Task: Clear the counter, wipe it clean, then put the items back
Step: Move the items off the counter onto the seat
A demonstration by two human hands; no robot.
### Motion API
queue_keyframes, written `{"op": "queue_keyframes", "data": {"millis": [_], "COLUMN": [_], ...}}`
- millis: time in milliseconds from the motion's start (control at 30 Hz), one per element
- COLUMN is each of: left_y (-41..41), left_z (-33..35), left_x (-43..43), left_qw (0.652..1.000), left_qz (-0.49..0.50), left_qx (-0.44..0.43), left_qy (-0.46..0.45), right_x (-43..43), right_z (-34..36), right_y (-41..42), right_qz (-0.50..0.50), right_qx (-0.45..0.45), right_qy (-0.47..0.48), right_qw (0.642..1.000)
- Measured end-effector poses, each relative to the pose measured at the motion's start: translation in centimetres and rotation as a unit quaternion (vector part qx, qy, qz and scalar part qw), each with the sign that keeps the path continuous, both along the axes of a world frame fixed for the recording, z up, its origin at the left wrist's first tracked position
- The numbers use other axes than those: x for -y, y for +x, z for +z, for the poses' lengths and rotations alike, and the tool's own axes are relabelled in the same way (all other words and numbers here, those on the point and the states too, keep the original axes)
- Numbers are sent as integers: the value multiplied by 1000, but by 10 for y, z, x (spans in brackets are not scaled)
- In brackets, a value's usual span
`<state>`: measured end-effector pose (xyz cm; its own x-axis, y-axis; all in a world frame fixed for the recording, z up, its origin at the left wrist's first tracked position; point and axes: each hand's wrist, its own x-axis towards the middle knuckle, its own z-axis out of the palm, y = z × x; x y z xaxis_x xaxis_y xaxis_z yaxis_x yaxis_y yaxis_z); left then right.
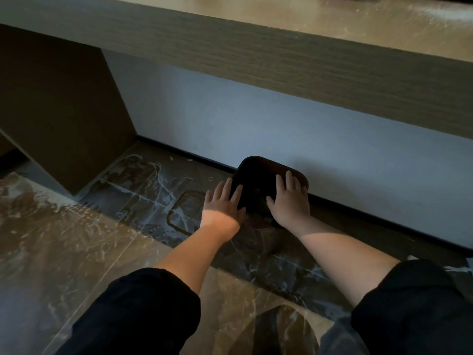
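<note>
A person bends toward the floor [76, 252] below a wood-edged surface [332, 24], with both forearms reaching to 12 o'clock. Between the hands a black box-shaped item [258, 175] with a rounded, nearly square top stands on dark veined tiles. It sits close to the skirting [358, 213] of a pale wall [256, 119]. The light is too dim to say what the item is.

The left hand [224, 201] lies on its 9 o'clock side, and the right hand [290, 201] lies on its top toward 3 o'clock. On both hands the fingers are straight and spread, laid flat, with nothing curled round it. Pressing in from two sides looks like the hold for lifting or setting down a bulky thing that has no handle.

The item is probably on the floor to leave the surface free for wiping. The surface top, at 1 o'clock, shows pale streaks.

The item stands upright with its top facing up. No long axis can be made out, and its far edge runs roughly along the wall. At its 9 o'clock a rounded rectangular outline [183, 213] marks the tiles.
</note>
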<state>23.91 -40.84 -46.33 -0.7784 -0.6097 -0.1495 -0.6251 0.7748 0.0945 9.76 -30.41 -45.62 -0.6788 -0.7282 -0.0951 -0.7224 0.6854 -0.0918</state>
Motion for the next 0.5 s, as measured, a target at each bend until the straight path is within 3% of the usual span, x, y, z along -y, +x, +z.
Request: {"op": "queue_keyframes", "data": {"millis": [167, 333, 500], "left_y": [29, 63, 102], "left_z": [41, 124, 203], "left_x": [-5, -10, -32], "left_qw": [998, 995, 995], "left_qz": [-57, -96, -99], "left_qx": [-19, -10, 25], "left_qy": [-27, -28, -3], "right_x": [-12, -28, -48], "right_z": [37, 105, 185], "right_y": [26, 66, 99], "right_qz": [58, 87, 86], "right_qx": [-14, 17, 41], "right_qy": [-2, 46, 28], "right_qw": [998, 995, 995]}}
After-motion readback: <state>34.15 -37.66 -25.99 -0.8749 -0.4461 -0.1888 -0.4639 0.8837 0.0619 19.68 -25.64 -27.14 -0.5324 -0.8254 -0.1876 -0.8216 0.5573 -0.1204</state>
